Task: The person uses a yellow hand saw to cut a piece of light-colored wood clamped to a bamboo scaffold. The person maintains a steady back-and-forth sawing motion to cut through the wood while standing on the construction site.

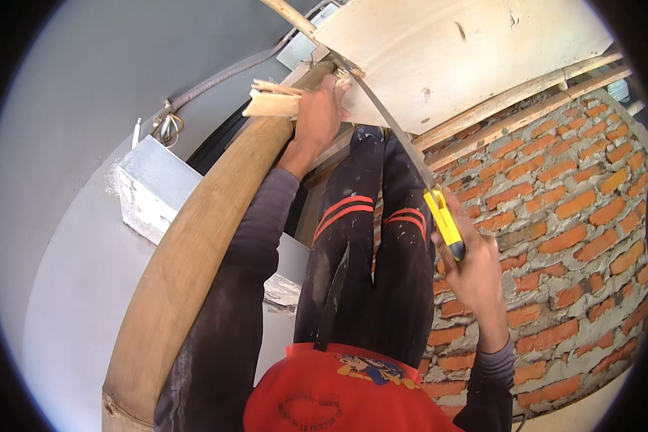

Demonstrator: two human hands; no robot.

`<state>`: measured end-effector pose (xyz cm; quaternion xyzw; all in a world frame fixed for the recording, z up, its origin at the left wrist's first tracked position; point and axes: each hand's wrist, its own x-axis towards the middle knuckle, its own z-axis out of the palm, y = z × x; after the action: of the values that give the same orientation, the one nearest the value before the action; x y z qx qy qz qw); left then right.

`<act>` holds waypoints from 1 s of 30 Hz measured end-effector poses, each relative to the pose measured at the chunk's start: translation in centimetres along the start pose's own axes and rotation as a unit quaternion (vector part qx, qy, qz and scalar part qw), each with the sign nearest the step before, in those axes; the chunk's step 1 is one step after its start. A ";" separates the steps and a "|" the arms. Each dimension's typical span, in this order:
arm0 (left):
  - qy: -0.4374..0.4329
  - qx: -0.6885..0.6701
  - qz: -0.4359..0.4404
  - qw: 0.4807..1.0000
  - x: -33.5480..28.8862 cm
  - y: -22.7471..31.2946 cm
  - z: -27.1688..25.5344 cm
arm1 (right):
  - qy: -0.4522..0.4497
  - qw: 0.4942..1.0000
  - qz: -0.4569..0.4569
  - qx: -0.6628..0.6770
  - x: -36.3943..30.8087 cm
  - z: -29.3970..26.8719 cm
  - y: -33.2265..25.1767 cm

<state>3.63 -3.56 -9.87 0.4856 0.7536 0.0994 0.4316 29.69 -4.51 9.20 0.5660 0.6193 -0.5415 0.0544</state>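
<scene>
My right hand (474,263) is wrapped round the yellow handle (445,222) of a handsaw. Its long thin blade (390,122) slants up and left to the near-left corner of a pale plywood sheet (439,65). My left hand (320,114) is closed on a split piece of pale wood (272,105), which juts out to the left of the fist. Jagged splinters (347,74) show beside my left fingertips, close to the blade. Whether the teeth touch the wood, I cannot tell. Under my left forearm runs a thick bamboo pole (187,266).
A brick wall (554,237) with rough mortar rises on the right. Wooden battens (497,122) lie along the plywood's edge. On the left, a grey wall carries a conduit (223,75), loose wires (168,129) and a pale ledge block (155,187). My legs (367,237) stand between.
</scene>
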 end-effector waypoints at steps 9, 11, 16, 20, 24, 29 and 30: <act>-0.004 -0.026 0.013 1.000 -1.2 0.2 0.1 | 0.010 1.000 -0.003 0.018 3.7 1.8 -1.2; 0.013 0.000 0.065 0.998 -0.8 -1.0 0.9 | -0.046 0.998 0.044 -0.015 3.4 0.5 -2.5; 0.027 -0.014 0.012 0.999 0.7 -0.3 0.7 | -0.053 0.998 0.036 0.023 -0.9 -2.5 -2.4; 0.023 -0.006 0.033 0.999 -0.4 -0.5 0.4 | -0.027 0.999 -0.014 0.020 -1.8 -2.4 -1.1; 0.003 -0.004 0.011 1.000 0.1 0.0 -0.1 | -0.035 0.999 0.019 -0.031 2.2 0.9 -1.5; 0.019 -0.037 0.026 0.999 -0.7 -1.2 0.8 | -0.042 0.998 0.042 -0.002 1.5 -0.1 -4.2; 0.028 -0.068 0.008 0.997 -0.5 -0.7 0.8 | -0.057 0.998 0.028 -0.023 0.8 -0.9 -4.5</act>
<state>3.86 -4.54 -10.50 0.4578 0.7530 0.1675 0.4420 26.45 -2.28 11.76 0.5500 0.6115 -0.5567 0.1172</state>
